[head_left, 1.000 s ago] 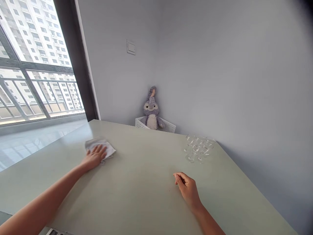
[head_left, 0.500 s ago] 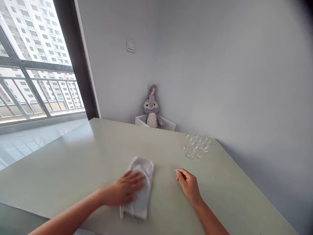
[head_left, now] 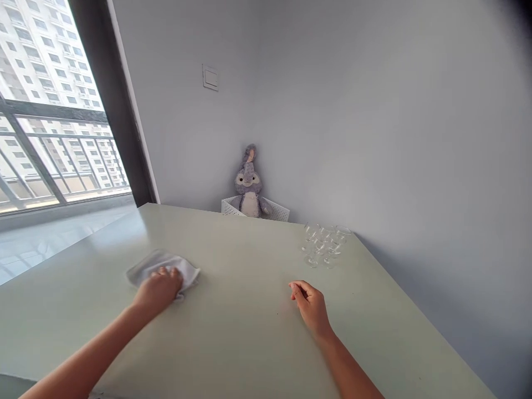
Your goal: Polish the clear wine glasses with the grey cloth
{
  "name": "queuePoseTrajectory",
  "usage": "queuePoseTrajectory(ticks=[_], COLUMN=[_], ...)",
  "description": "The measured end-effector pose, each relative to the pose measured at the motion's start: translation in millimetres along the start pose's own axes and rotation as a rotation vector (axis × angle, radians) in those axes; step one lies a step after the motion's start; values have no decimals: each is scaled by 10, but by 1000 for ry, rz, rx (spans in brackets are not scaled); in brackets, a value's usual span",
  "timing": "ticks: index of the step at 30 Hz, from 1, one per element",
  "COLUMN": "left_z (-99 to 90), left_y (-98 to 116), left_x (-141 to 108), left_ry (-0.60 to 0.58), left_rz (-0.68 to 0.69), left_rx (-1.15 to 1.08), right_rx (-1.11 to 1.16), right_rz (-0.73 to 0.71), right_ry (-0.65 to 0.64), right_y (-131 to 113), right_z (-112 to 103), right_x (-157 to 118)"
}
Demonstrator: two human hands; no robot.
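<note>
A white cloth [head_left: 152,265] lies on the left part of the pale green table [head_left: 233,332], slightly blurred. My left hand [head_left: 160,289] presses on its near right part with the fingers curled into the fabric. My right hand [head_left: 310,307] rests on the table to the right of the middle, its fingers curled together and nothing visible in them. Beyond my right hand, several clear stemmed glasses [head_left: 324,244] stand in a close group near the table's far right edge.
Behind the far table edge, a grey plush toy [head_left: 249,191] sits in a white perforated basket [head_left: 278,211]. A grey wall runs along the back and right. At the left is a large window [head_left: 50,133] with a dark frame.
My left hand and the cloth have moved left and farther away across the table; the cloth has turned and its fingers now curl. The view has shifted slightly right. My right hand stays curled.
</note>
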State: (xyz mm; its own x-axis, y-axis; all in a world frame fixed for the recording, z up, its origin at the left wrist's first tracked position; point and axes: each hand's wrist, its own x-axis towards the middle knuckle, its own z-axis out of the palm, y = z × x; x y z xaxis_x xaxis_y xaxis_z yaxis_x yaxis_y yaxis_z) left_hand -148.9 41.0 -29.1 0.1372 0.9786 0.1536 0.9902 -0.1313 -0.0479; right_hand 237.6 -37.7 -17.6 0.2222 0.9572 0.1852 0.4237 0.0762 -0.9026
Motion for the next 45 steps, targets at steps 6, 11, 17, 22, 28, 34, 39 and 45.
queuePoseTrajectory(ticks=[6, 11, 17, 22, 28, 34, 39, 45], left_z=[-29, -138, -322, -389, -406, -164, 42, 199], left_y=[1220, 1606, 1741, 1660, 1634, 1967, 2249, 2200], left_x=[-382, -487, -528, -568, -199, 579, 940, 1156], left_ry=[58, -57, -145, -81, -165, -200, -209, -237], left_rz=[779, 1111, 1041, 917, 639, 162, 38, -42], left_rx=[-167, -383, -425, -464, -644, -929, -1007, -1127], right_rx=[228, 330, 285, 255, 234, 231, 274, 339], right_rz=[131, 269, 297, 245, 188, 138, 75, 94], right_ry=[171, 390, 414, 329, 224, 31, 48, 57], right_y=[208, 538, 687, 676, 639, 455, 410, 425], right_z=[-149, -252, -310, -149, 183, 576, 677, 616], right_x=[155, 486, 961, 1100, 1119, 986, 879, 879])
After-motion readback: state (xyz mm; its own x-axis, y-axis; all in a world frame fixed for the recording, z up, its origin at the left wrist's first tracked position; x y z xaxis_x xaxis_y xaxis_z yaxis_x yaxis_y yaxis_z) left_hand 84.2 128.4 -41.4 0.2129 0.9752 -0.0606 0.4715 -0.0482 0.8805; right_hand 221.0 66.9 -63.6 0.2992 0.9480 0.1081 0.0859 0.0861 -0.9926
